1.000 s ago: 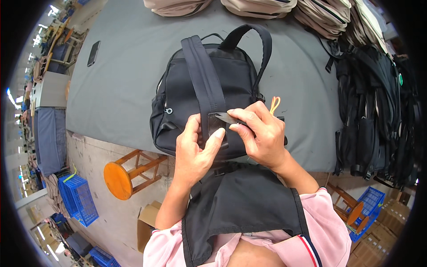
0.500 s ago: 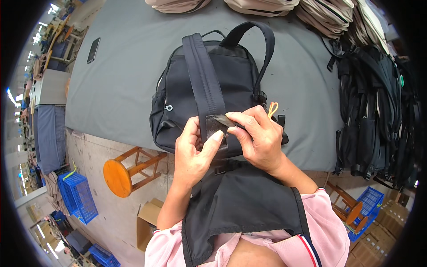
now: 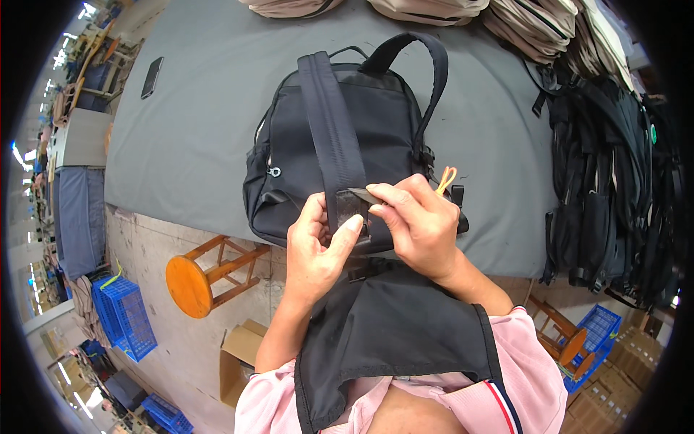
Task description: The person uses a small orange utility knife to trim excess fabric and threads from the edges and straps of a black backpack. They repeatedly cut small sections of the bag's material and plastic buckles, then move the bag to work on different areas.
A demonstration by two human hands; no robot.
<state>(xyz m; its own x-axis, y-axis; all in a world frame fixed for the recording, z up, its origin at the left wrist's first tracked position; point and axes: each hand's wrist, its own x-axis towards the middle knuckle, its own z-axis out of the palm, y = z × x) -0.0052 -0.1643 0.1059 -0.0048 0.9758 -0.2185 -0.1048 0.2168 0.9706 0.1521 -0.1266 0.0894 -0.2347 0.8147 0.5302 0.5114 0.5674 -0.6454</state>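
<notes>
A dark navy-black backpack (image 3: 383, 130) lies on the grey-covered table in front of me. My left hand (image 3: 318, 249) pinches the lower end of its shoulder strap (image 3: 329, 123), thumb on top, near a shiny black end patch (image 3: 349, 205). In my right hand (image 3: 423, 224) is a pair of thread snips (image 3: 359, 195), its pointed grey blade touching or just over the upper edge of that patch. A yellow-orange loop (image 3: 447, 179) sticks out behind the right hand. The fingers hide most of the snips' body. The other shoulder strap (image 3: 426, 65) arches up at the far right of the bag.
A phone (image 3: 152, 77) lies at the table's far left. Beige bags (image 3: 528, 29) are stacked along the back, and black bags (image 3: 600, 173) are heaped at right. Below the table's left edge stand a wooden stool (image 3: 189, 284), a blue crate (image 3: 126, 315) and a cardboard box (image 3: 238, 354).
Both hands keep their grip at nearly the same spot on the strap end. The snips' blade has shifted very slightly, and the view has moved a little.
</notes>
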